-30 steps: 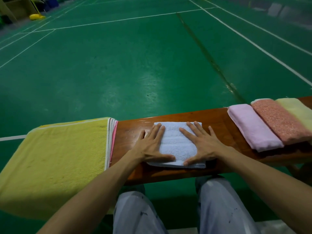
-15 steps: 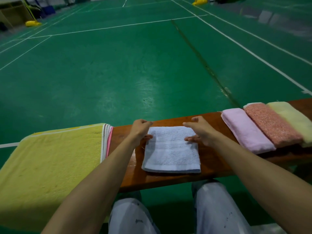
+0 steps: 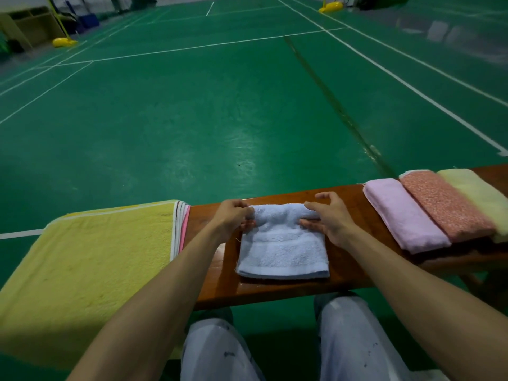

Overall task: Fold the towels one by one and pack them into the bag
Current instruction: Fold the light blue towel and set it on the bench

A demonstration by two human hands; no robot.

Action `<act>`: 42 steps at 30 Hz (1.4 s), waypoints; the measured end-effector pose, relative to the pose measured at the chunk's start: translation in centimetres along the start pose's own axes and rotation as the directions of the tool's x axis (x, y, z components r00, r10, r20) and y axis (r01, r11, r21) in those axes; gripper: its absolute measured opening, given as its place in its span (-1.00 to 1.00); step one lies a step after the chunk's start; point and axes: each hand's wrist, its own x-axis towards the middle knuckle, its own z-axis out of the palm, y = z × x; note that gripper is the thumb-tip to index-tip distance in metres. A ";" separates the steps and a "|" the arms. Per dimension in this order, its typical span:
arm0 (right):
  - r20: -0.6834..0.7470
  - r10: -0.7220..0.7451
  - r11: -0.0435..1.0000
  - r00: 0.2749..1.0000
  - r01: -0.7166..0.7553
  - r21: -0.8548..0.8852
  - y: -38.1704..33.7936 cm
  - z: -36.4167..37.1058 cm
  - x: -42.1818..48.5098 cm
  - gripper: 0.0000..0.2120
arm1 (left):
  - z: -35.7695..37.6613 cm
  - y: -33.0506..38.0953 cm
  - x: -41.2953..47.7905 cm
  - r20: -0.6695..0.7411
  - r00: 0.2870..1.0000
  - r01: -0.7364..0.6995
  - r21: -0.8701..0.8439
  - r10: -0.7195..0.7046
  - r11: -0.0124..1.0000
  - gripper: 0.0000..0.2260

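Head view: left hand (image 3: 233,215) and right hand (image 3: 327,218) pinch blue towel (image 3: 283,248) edge mid-counter (image 3: 351,204), likely to fold it over.

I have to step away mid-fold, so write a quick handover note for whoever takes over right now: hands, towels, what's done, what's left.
Hands: left hand grips the blue towel at its far left corner; right hand pinches the far right corner. The far edge is lifted off the bench; the near part lies flat.
Done: pink towel, orange towel and pale yellow towel lie folded side by side at the right.
Left: finish this fold, then the stack at the left, yellow on top. No bag in view.
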 end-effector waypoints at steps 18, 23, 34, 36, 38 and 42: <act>-0.077 -0.154 0.969 0.985 0.136 -0.206 2.3 -0.2 -5.9 -0.63 | 0.7 -3.3 -5.9 -0.210 0.973 -0.101 -0.040 0.090 0.994 -0.81; -0.082 -0.210 0.897 0.974 0.159 -0.412 3.8 -0.9 -6.3 -0.60 | 0.0 -4.9 -7.3 -0.134 0.977 -0.149 0.132 0.166 0.980 -0.77; 0.064 -0.330 0.476 0.942 0.225 -0.850 4.3 -1.1 -7.4 -0.58 | 0.2 -5.1 -8.6 0.049 0.974 -0.211 0.548 0.221 0.809 -0.73; 0.082 -0.359 0.369 0.930 0.222 -0.903 4.1 -1.1 -7.6 -0.59 | 0.6 -4.9 -8.6 0.023 0.964 -0.221 0.621 0.264 0.752 -0.81; 0.088 -0.380 0.318 0.921 0.219 -0.922 4.2 -1.1 -7.5 -0.61 | 1.3 -4.8 -8.6 -0.037 0.922 -0.253 0.698 0.386 0.670 -0.77; 0.122 -0.369 0.320 0.922 0.249 -0.914 4.8 -1.0 -7.0 -0.61 | 3.8 -5.9 -7.5 0.234 0.761 -0.436 0.875 0.605 0.211 -0.58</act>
